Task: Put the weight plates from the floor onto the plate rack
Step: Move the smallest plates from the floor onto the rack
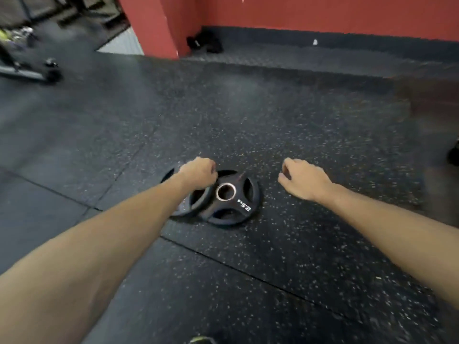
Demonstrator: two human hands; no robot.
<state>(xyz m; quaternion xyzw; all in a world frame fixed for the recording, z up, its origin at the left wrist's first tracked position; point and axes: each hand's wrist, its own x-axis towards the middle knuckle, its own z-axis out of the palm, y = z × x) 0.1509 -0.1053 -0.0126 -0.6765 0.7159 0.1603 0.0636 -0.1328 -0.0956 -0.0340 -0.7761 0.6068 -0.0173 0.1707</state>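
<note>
Left hand [198, 173]: curled into a loose fist, hovering over two black round rubber-coated weight plates; actual contact cannot be told. Right hand [304, 181]: fingers curled, gripping nothing, hanging over bare speckled black rubber floor [310, 125] beside the plates. Nearer plate [229, 197], steel-ringed centre hole, marked 2.5, overlapping the second plate [173, 175], partly hidden under the left forearm. Beyond: red wall [323, 13], red pillar [154, 26], dark bundle [205, 42] lying at the corner.

The floor [310, 244] is matt black rubber matting, rough and flecked with pale specks. The 2.5 kg weight plate [229, 197] looks smooth, satin black, rubber-coated, with a shiny metal hub ring [225, 191].
</note>
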